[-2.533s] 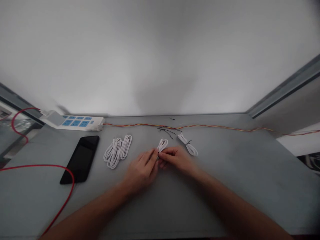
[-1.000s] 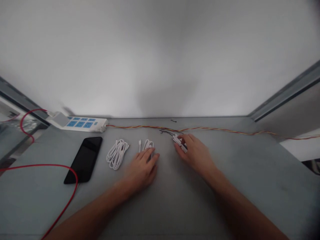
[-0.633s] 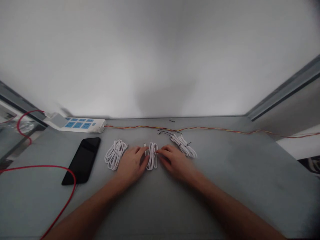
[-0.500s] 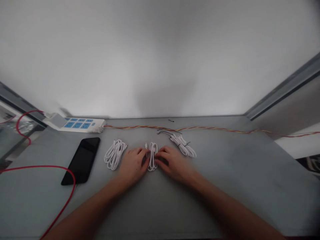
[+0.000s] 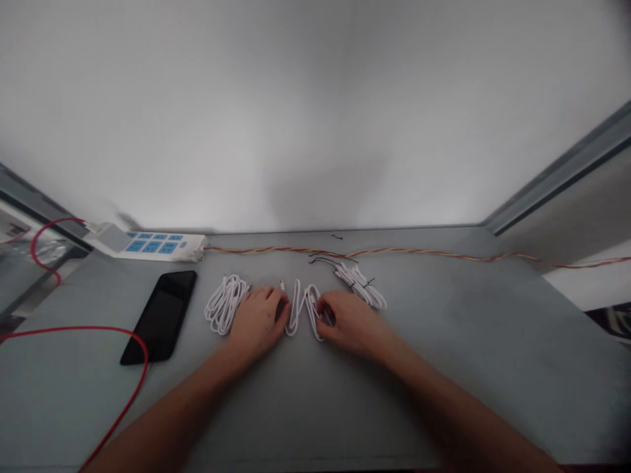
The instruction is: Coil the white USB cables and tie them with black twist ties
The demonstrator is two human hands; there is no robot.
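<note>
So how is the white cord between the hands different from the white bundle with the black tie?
The white cord lies loose in a long zigzag, but the white bundle is folded up tight. The bundle has a black tie around it, and I can't see a clear tie on the cord. The right hand touches the cord, but no hand touches the bundle. Both are white and lie on the grey table.

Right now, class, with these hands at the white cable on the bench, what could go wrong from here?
The white cable lies in open loops between the left hand and right hand, so it could kink or tangle. The left hand sits beside the coiled white cable, which might snag. The right hand is close to the tied white bundle and could disturb it.
</note>
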